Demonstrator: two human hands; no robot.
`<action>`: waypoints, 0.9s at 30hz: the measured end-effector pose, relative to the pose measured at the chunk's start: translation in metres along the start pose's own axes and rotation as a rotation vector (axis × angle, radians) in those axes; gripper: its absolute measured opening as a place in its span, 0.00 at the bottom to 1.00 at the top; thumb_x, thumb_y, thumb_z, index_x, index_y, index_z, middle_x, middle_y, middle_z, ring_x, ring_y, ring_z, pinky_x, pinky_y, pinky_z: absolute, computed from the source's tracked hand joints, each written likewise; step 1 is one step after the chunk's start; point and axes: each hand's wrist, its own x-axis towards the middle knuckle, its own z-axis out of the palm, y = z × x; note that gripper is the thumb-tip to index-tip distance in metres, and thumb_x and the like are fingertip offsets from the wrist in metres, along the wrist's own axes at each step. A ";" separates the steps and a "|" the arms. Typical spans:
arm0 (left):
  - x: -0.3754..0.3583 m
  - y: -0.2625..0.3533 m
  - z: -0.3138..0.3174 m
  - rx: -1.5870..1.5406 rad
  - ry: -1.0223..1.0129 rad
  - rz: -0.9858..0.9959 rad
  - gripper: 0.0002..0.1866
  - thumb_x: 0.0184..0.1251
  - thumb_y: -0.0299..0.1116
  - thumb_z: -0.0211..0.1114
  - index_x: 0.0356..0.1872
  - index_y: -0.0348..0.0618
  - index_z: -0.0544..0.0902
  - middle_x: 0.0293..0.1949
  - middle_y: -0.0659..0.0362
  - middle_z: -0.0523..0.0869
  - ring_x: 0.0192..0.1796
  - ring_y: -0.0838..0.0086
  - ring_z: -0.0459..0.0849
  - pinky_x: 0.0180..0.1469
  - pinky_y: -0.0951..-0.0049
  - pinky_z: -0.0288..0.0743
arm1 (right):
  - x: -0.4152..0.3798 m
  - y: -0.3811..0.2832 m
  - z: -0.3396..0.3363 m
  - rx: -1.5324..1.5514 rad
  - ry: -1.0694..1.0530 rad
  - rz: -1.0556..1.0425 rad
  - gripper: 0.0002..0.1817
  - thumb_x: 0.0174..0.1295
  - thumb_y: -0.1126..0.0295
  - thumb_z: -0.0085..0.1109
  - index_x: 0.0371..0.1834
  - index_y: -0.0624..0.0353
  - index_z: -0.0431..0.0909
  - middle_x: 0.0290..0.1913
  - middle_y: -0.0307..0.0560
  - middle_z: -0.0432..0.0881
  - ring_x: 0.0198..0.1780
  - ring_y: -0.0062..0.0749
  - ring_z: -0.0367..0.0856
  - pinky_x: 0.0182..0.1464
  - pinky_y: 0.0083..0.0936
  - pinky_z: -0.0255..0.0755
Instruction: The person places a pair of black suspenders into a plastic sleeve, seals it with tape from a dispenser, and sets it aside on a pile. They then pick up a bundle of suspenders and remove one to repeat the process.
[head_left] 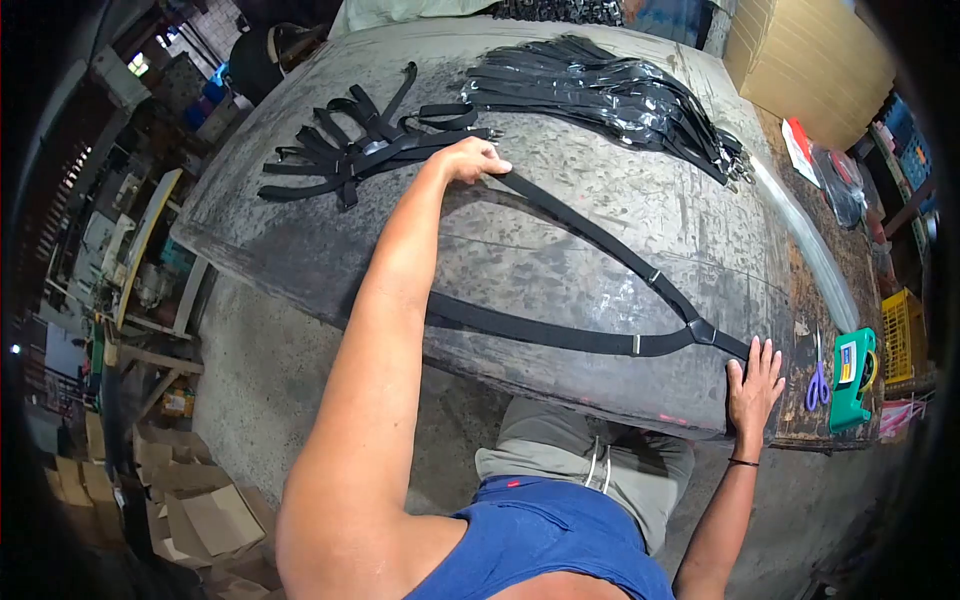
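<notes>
A pair of black suspenders (pixel 575 222) lies stretched in a Y on the worktable, with metal adjusters on its straps and a joining piece (pixel 702 331) near the right. My left hand (pixel 470 160) reaches far across and pinches the end of the upper strap. The lower strap runs left and passes out of sight behind my left forearm. My right hand (pixel 756 388) lies flat with fingers stretched out, at the short tail strap beyond the joining piece. The tail's end is hidden by the fingers. Just beyond my left hand rests a loose pile of black suspenders (pixel 365 155).
A large bundle of black suspenders (pixel 600 90) lies at the back of the worktable (pixel 560 375). On the right are purple-handled scissors (pixel 818 386), a green tape dispenser (pixel 852 380), a clear plastic strip (pixel 810 240) and a cardboard box (pixel 815 65). Cardboard pieces (pixel 210 520) lie on the floor at left.
</notes>
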 end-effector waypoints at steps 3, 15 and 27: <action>0.010 -0.012 -0.003 -0.170 -0.093 -0.060 0.12 0.64 0.38 0.71 0.41 0.41 0.86 0.31 0.63 0.84 0.26 0.79 0.78 0.29 0.75 0.74 | 0.000 0.000 -0.001 -0.002 0.002 -0.003 0.35 0.71 0.48 0.47 0.78 0.47 0.57 0.80 0.49 0.54 0.81 0.52 0.46 0.75 0.61 0.40; -0.045 -0.025 0.000 0.272 0.559 0.329 0.22 0.62 0.45 0.69 0.52 0.42 0.84 0.51 0.49 0.82 0.51 0.61 0.82 0.56 0.65 0.76 | 0.006 0.012 0.016 -0.080 0.031 -0.025 0.33 0.73 0.46 0.44 0.79 0.43 0.56 0.81 0.46 0.52 0.82 0.47 0.44 0.75 0.62 0.39; -0.251 -0.043 0.070 0.217 0.142 0.275 0.10 0.65 0.37 0.67 0.38 0.41 0.84 0.50 0.54 0.84 0.56 0.62 0.79 0.59 0.66 0.69 | -0.001 0.015 0.010 0.235 0.320 -0.225 0.30 0.69 0.56 0.57 0.73 0.53 0.67 0.76 0.56 0.62 0.77 0.54 0.55 0.74 0.53 0.48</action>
